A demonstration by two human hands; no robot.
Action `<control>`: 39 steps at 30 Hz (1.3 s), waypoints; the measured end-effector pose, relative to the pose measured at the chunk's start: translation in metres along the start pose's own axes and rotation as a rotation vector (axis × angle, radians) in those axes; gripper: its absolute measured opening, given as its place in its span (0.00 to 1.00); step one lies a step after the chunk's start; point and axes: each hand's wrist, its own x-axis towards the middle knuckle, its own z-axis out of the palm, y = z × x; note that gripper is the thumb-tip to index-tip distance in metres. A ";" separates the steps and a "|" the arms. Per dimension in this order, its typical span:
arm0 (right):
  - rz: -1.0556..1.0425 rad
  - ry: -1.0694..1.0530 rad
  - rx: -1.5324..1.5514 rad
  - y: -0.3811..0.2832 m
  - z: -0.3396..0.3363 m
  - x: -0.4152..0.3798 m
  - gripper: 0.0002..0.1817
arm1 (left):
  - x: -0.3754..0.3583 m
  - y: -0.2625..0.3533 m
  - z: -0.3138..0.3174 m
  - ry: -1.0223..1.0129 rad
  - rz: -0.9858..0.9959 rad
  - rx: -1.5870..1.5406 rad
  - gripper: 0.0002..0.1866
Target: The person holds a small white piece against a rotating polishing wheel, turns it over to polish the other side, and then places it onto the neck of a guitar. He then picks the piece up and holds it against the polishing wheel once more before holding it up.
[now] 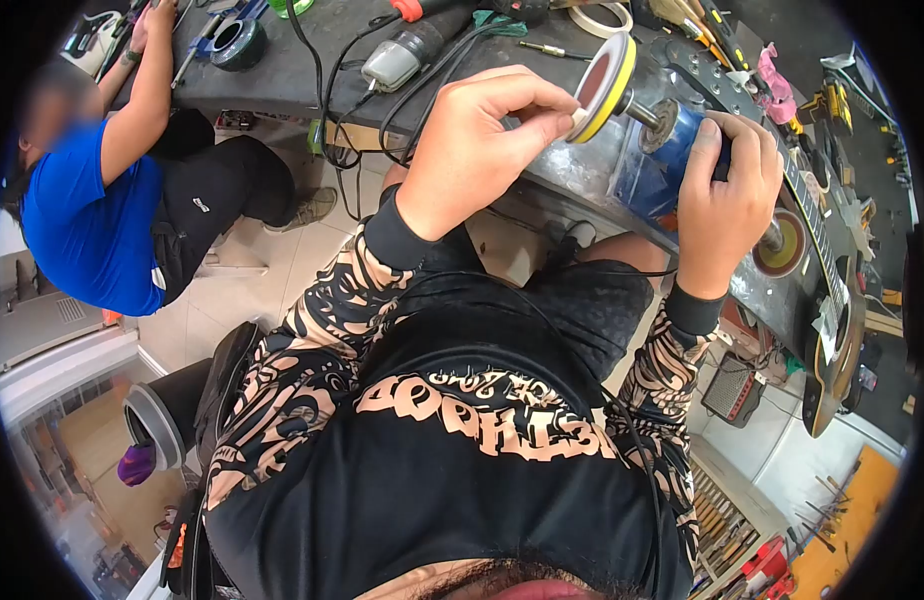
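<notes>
A bench grinder motor (650, 175) with a blue housing lies along the bench edge in front of me. On its left shaft sits a round sanding disc (604, 92) with a yellow rim and a reddish-brown face. My left hand (497, 130) is closed in a pinch close against the disc's face; whatever is between the fingertips is too small to name. My right hand (732, 185) grips the blue motor housing from above, thumb and fingers curled over it. A second disc (780, 243) shows at the motor's right end, beyond my right wrist.
A power tool (397, 60) with black cables lies on the dark bench (282, 85); the cables hang over its edge. A person in a blue shirt (87, 220) crouches at the left. A guitar (832, 370) leans at the right, near a cordless drill (837, 108).
</notes>
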 end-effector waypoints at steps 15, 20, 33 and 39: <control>-0.010 0.007 -0.003 -0.001 -0.002 0.001 0.03 | 0.003 -0.002 0.001 0.007 0.036 -0.053 0.06; -0.022 0.014 0.001 0.000 -0.001 0.001 0.03 | 0.000 -0.007 -0.002 -0.040 0.031 0.008 0.06; -0.024 0.011 0.005 0.001 -0.002 0.000 0.04 | 0.009 -0.006 0.000 -0.005 0.080 -0.066 0.06; -0.032 0.014 0.009 0.002 -0.001 0.000 0.04 | 0.007 -0.009 0.001 -0.010 0.055 -0.064 0.05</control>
